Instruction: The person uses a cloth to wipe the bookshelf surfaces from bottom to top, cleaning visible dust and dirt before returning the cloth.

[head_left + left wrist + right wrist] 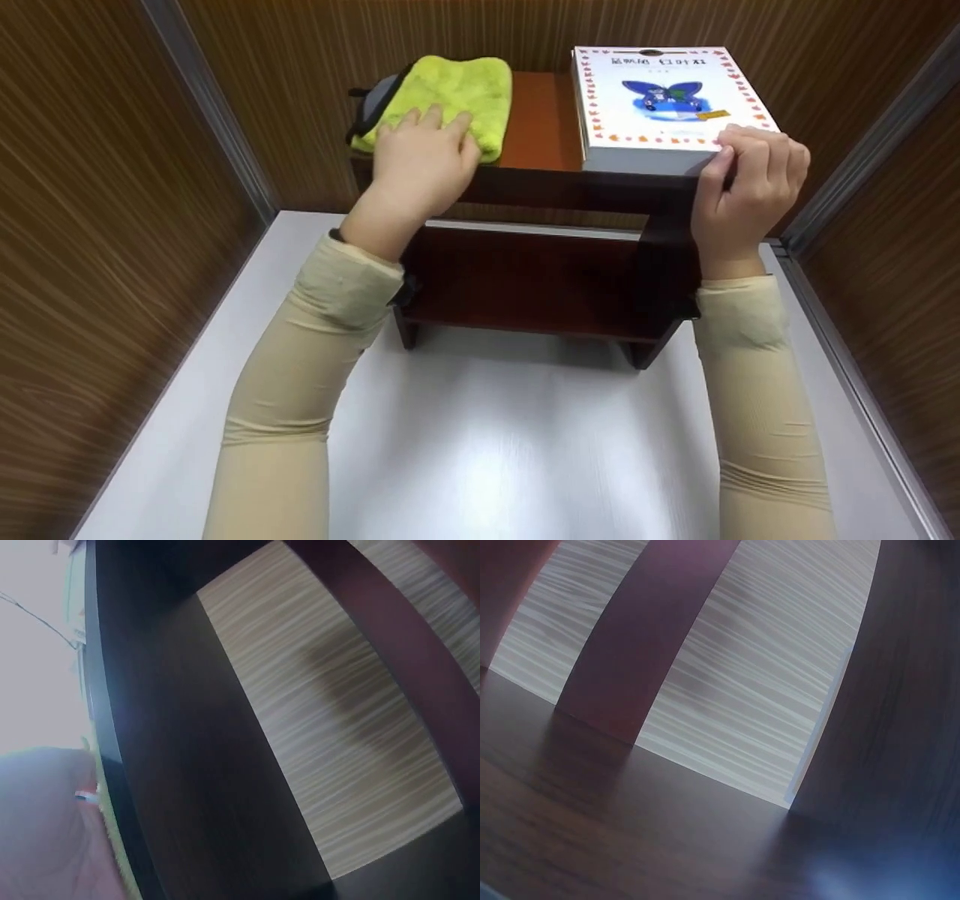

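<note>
A folded yellow-green cloth (457, 90) with a dark edge lies at the left end of the shelf's top. My left hand (424, 157) rests on its front part, fingers spread and nearly straight. In the left wrist view, part of that hand (45, 825) and a thin strip of cloth show at lower left. A thick white book (675, 97) with a blue butterfly on its cover lies flat at the right end. My right hand (754, 184) grips its front right corner, fingers bent over the top and thumb at the front side. The right wrist view shows neither hand nor book.
The dark wooden shelf (555, 187) has a reddish top and a lower board (525, 285). It stands on a white surface (487, 435). Wood-patterned walls (90, 187) enclose the left, back and right sides. A bare strip of top separates cloth and book.
</note>
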Available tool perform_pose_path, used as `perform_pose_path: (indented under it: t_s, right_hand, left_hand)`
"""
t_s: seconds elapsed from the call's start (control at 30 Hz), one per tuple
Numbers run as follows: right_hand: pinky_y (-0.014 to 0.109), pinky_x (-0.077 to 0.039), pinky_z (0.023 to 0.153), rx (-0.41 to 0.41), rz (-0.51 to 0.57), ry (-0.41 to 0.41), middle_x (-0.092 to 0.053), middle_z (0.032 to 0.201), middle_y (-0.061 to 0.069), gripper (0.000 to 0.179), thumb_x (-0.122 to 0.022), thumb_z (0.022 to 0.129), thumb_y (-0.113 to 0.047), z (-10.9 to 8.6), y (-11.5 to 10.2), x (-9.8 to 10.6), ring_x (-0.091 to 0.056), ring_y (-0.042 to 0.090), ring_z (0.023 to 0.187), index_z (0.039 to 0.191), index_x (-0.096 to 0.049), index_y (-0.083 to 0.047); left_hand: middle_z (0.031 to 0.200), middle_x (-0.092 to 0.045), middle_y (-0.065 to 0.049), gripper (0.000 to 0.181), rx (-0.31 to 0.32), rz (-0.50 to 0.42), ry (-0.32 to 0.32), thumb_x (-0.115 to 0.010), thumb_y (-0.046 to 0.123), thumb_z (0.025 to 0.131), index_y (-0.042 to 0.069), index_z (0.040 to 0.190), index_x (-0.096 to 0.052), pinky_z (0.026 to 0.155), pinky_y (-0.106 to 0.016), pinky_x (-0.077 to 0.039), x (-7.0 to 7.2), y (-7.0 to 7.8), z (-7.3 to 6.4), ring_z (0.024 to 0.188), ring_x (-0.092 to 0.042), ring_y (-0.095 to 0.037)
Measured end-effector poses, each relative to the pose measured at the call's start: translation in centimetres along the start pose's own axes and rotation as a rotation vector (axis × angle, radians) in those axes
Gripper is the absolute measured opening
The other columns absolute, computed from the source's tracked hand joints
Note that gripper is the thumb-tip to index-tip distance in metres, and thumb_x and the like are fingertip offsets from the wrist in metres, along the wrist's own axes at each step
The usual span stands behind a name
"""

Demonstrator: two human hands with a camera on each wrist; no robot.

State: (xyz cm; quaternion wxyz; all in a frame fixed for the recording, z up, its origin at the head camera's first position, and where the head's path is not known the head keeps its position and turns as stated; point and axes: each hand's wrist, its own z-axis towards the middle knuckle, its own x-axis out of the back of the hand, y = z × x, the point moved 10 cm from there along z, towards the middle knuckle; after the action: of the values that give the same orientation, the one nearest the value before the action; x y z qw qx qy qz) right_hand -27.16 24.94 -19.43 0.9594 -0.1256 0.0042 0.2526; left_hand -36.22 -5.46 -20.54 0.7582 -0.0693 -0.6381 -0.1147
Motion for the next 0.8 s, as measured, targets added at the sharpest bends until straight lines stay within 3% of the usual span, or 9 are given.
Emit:
perform_pose_path:
  t_s: [0.13,0.23,0.53,0.67,0.8]
  right_hand:
    - [0.037,-0.035,0.091,-0.001,-0.003,-0.013,-0.064,0.09,0.012,0.029,-0.046,0.083,-0.022,0.1,0.0,0.0,-0.052,0.033,0.087,0.08,-0.062,0.001]
    - [0.037,-0.035,0.09,-0.002,-0.005,-0.017,-0.064,0.09,0.014,0.029,-0.046,0.083,-0.022,0.2,-0.1,0.1,-0.051,0.034,0.087,0.08,-0.062,0.002]
    - [0.037,-0.035,0.09,0.005,0.001,-0.022,-0.064,0.09,0.014,0.028,-0.047,0.083,-0.02,0.5,-0.7,0.3,-0.05,0.035,0.087,0.08,-0.062,0.003]
    - [0.037,-0.035,0.09,0.007,0.003,-0.03,-0.064,0.09,0.014,0.028,-0.047,0.083,-0.02,0.3,-0.6,0.1,-0.05,0.034,0.087,0.079,-0.062,0.003]
    - [0.037,-0.035,0.09,0.011,-0.005,-0.032,-0.064,0.09,0.013,0.028,-0.047,0.083,-0.021,0.2,-0.4,0.1,-0.051,0.034,0.087,0.079,-0.062,0.003]
  left_hand:
    - [0.155,-0.012,-0.008,0.053,-0.013,0.005,-0.176,-0.008,0.04,0.099,0.029,0.151,-0.013,0.106,-0.058,-0.015,-0.8,0.6,1.9,0.14,-0.012,-0.033]
    - [0.156,-0.005,-0.007,0.053,-0.012,0.009,-0.229,-0.005,0.042,0.098,0.03,0.15,-0.005,0.108,-0.055,-0.013,-1.0,1.0,3.1,0.14,-0.007,-0.033]
    - [0.156,-0.002,-0.004,0.053,0.057,-0.036,-0.242,-0.007,0.046,0.098,0.034,0.15,-0.002,0.109,-0.053,-0.01,-1.3,0.9,6.3,0.141,-0.004,-0.031]
    - [0.156,-0.003,-0.003,0.054,0.105,-0.078,-0.218,-0.008,0.047,0.098,0.034,0.15,-0.005,0.11,-0.053,-0.005,-1.5,0.4,6.9,0.141,-0.003,-0.029]
    - [0.156,-0.003,-0.003,0.054,0.114,-0.094,-0.211,-0.009,0.046,0.098,0.033,0.15,-0.006,0.11,-0.052,-0.004,-1.6,0.3,7.1,0.141,-0.003,-0.029]
